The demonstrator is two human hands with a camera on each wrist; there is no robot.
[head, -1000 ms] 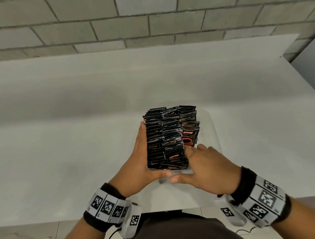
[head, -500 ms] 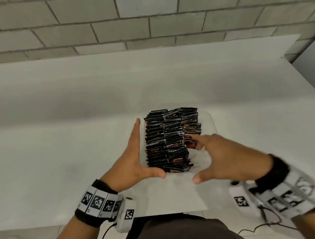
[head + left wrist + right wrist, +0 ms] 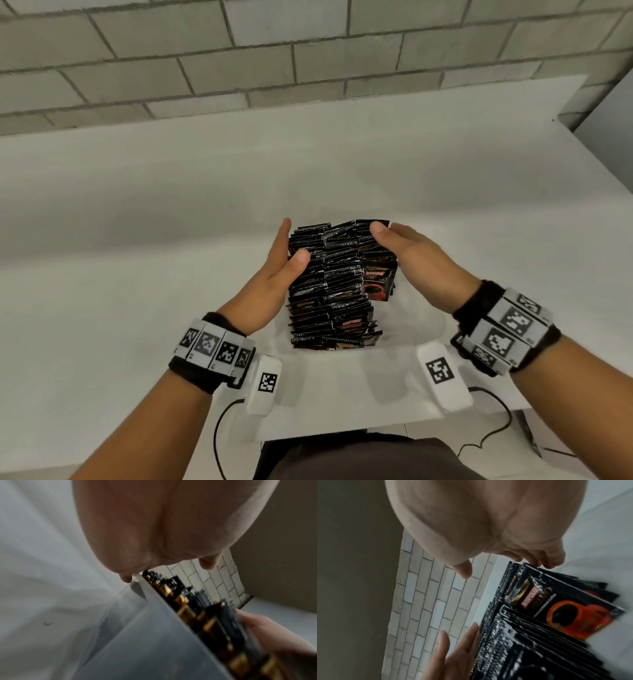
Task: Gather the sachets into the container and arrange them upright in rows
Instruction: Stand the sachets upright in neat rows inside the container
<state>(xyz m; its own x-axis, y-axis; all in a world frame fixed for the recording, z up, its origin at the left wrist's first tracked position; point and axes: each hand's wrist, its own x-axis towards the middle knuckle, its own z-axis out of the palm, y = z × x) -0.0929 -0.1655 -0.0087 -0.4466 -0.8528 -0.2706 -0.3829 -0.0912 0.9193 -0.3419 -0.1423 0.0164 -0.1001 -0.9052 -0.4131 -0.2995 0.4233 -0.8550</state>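
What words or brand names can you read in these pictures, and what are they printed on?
"KOPIKO": red label on the front-facing coffee sachet.
"UPREMO": under it on that sachet; a first letter may be hidden.
Small line beneath: too blurred to read.
"KOPIKO": on a sachet near the front of the rows.
Wristband squares: coded patterns, no words.

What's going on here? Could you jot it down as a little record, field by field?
Surface: white table
Container: translucent plastic container on the table
Contents: black sachets standing on edge in packed rows
Odd one: a sachet on the right leans, its front showing
Left hand: fingers straight, flat along the stack's left side
Right hand: at the far right corner, fingertips on the sachet tops
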